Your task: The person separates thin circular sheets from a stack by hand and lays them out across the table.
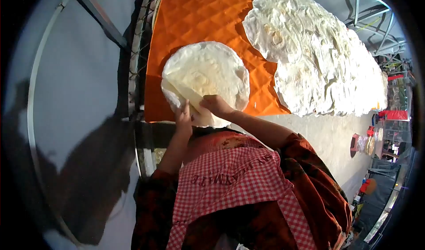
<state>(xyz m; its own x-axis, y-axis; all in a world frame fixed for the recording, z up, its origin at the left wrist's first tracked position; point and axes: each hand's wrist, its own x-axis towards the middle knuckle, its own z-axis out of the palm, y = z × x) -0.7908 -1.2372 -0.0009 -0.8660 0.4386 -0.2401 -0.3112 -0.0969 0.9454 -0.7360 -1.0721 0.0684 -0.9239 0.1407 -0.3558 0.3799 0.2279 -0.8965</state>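
A round, pale flatbread (pixel 217 66) lies on an orange quilted cloth (pixel 195 11) in front of me. Its near-left part is creased, and a flap there is lifted or folded along a slanting line. My right hand (pixel 215 105) is closed, its fingers pinching the flatbread near that crease. Just to its left, my left hand (pixel 183 116) grips the near edge of the same bread, one finger stretched along it. The underside of the bread and some fingertips are hidden.
A large heap of overlapping flatbreads (pixel 318 59) covers the cloth's right side. On the left runs a dark metal frame (pixel 135 64) beside a grey sheet wall (pixel 84 50) bearing shadows. I wear a red checked apron (pixel 230 174). Red items (pixel 394 115) stand far right.
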